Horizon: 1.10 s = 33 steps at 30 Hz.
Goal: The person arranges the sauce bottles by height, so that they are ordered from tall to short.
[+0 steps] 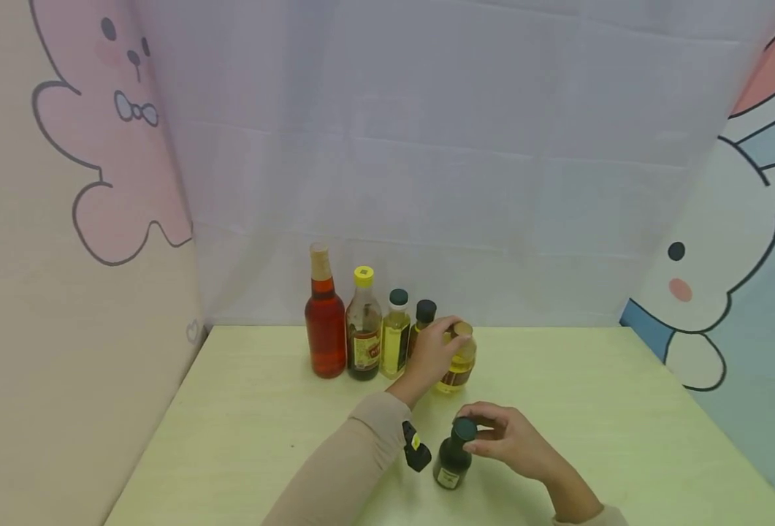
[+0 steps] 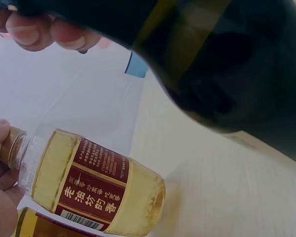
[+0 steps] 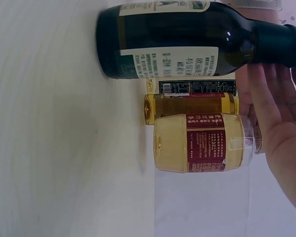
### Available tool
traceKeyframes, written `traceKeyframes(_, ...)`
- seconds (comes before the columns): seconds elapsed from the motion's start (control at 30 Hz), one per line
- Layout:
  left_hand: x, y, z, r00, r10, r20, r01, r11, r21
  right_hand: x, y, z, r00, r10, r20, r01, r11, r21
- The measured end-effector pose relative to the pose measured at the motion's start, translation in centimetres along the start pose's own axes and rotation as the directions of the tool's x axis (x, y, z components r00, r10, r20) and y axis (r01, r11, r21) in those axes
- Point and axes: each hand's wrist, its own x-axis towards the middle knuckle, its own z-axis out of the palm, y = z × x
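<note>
At the right end of a bottle row, my left hand (image 1: pixel 430 354) pinches the cap of a cooking oil bottle (image 1: pixel 457 376). This bottle is clear, with yellow oil and a dark red label (image 2: pixel 91 180). Nearer to me, my right hand (image 1: pixel 510 444) holds a small dark green glass bottle (image 1: pixel 453 462) by its neck, thumb and fingers around it. The dark bottle carries a pale label (image 3: pixel 175 61) and leans slightly. Whether its base touches the table cannot be told. In the left wrist view, the dark bottle (image 2: pixel 237 64) covers the upper right.
Left of the oil bottle stand a red bottle (image 1: pixel 326 332), a yellow-capped sauce bottle (image 1: pixel 364 329), a green-capped oil bottle (image 1: pixel 396 340) and a black-capped bottle (image 1: pixel 425 312), partly hidden by my left hand. A white curtain (image 1: pixel 413 146) hangs behind the pale table (image 1: pixel 578 394).
</note>
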Motion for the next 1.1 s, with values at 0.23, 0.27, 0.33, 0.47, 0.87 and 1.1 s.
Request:
traceKeyframes(0.23,0.2,0.0,0.2,0.999,-0.036,0.011,0.036,0.999,0.017,0.1,0.1,0.0,1.000,0.009,0.001,-0.009,1.000,0.008)
traceKeyframes(0.27,0.3,0.0,0.2,0.999,-0.038,0.010,0.038,0.999,0.020,0.1,0.2,0.0,1.000,0.013,0.003,-0.014,1.000,0.012)
traceKeyframes(0.33,0.3,-0.2,0.3,0.999,-0.043,0.007,0.042,0.999,0.027,0.1,0.2,0.1,1.000,0.020,0.005,-0.020,1.000,0.019)
traceKeyframes(0.47,0.5,-0.5,0.4,0.999,-0.049,-0.010,0.049,0.997,0.057,0.1,0.3,0.1,1.000,0.014,0.007,-0.014,1.000,0.024)
traceKeyframes(0.87,0.8,-0.5,0.9,0.999,-0.039,-0.036,0.043,0.993,0.114,0.1,0.6,0.0,1.000,-0.030,0.002,0.030,1.000,0.010)
traceKeyframes(1.1,1.0,-0.4,1.3,0.994,-0.090,-0.060,0.096,0.991,0.092,-0.1,0.7,-0.1,0.999,-0.036,-0.006,0.036,0.999,-0.016)
